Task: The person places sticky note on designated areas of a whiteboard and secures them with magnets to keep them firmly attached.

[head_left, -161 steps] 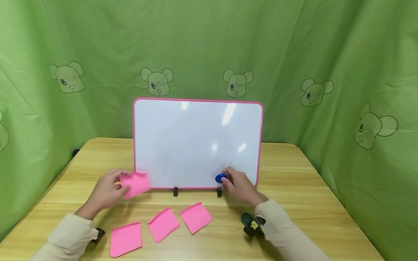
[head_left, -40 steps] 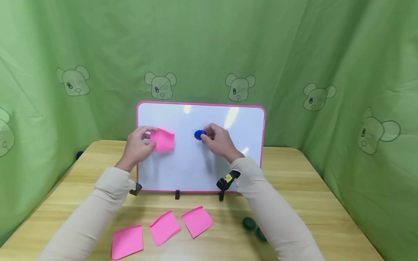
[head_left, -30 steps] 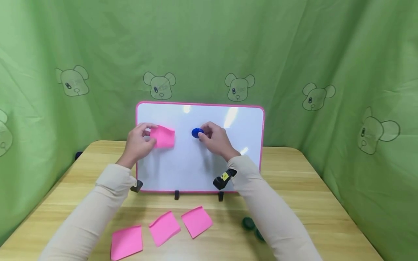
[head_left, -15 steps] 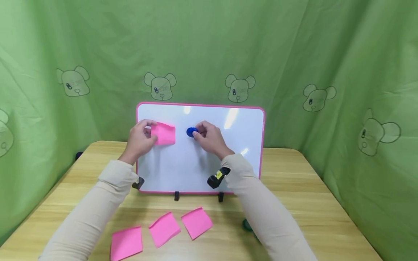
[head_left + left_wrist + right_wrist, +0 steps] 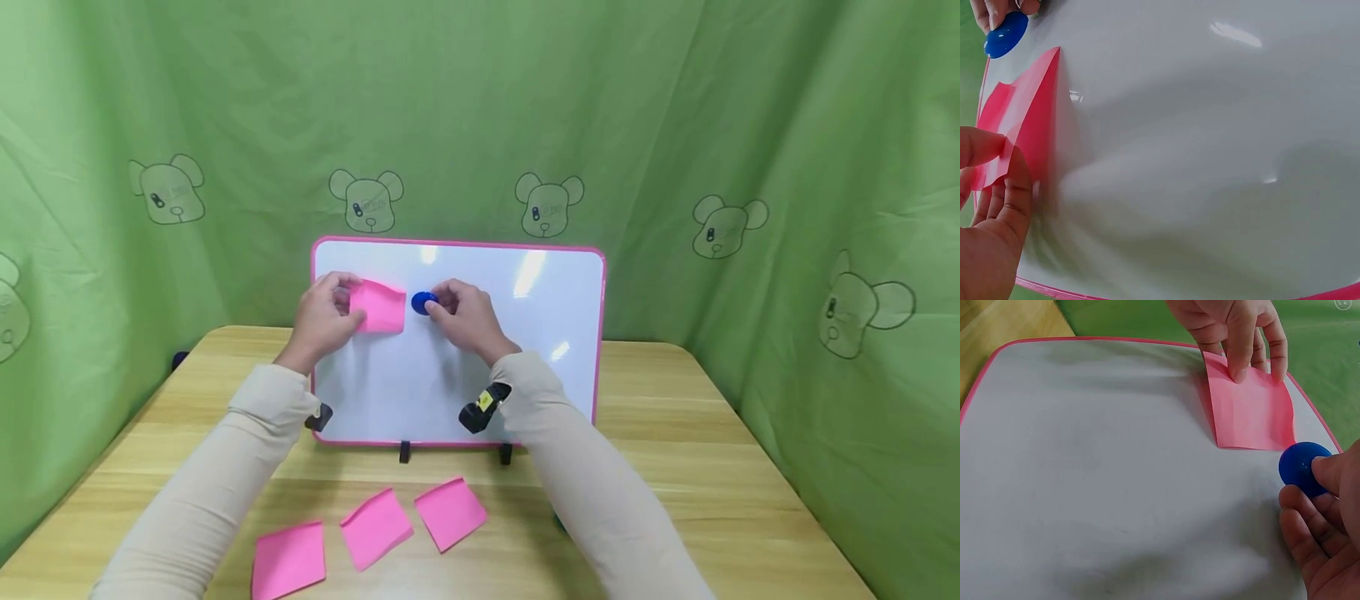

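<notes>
My left hand (image 5: 322, 321) pinches a pink sticky note (image 5: 378, 306) by its left side, thumb in front and fingers behind. The note lies against the upper left part of a whiteboard (image 5: 450, 383) with a pink frame; in the left wrist view its edge stands out from the white surface. Just right of the note, my right hand (image 5: 468, 317) holds a round blue magnet (image 5: 422, 302) between thumb and fingers. In the right wrist view the blue magnet (image 5: 1304, 467) is close by the note's corner.
Three more pink sticky notes, left (image 5: 288, 560), middle (image 5: 377, 529) and right (image 5: 451, 514), lie on the wooden table (image 5: 712, 467) before the board. Black feet (image 5: 405, 452) support the board. A green round piece (image 5: 559, 523) is mostly hidden under the right sleeve. Green curtain (image 5: 465, 100) surrounds the table.
Both hands have risen from the board's lower edge to its upper left, carrying note and magnet. In the last second the magnet has moved left towards the note, and the note slightly up.
</notes>
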Demonstrator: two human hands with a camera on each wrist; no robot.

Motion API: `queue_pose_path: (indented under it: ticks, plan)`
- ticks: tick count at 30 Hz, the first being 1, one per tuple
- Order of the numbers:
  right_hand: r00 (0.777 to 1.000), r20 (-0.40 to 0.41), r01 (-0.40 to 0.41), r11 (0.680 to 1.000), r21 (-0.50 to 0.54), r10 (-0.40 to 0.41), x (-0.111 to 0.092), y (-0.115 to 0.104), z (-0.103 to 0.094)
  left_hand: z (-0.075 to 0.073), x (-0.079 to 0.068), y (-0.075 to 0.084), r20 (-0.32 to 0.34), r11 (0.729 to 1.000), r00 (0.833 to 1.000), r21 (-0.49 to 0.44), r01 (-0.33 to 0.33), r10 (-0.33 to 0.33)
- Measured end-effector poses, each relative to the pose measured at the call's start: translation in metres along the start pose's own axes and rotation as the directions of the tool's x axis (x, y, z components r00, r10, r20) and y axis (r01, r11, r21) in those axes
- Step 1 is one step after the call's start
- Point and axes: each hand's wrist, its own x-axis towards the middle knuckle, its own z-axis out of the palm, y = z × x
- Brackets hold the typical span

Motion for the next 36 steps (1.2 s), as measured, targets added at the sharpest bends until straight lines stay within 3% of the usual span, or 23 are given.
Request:
queue_pose_path:
  ticks: [24,36]
  plan:
    - [0.999,0.032,0.015,1.000,0.027,-0.016,0.008,-0.008,0.020,0.004,0.004,0.003,-0.035,0.999,0.998,0.021,0.047,-0.047]
    - [0.999,0.040,0.030,0.999,0.015,-0.030,0.013,-0.017,0.027,0.005,0.005,0.005,-0.052,0.998,0.999,0.056,0.014,-0.011]
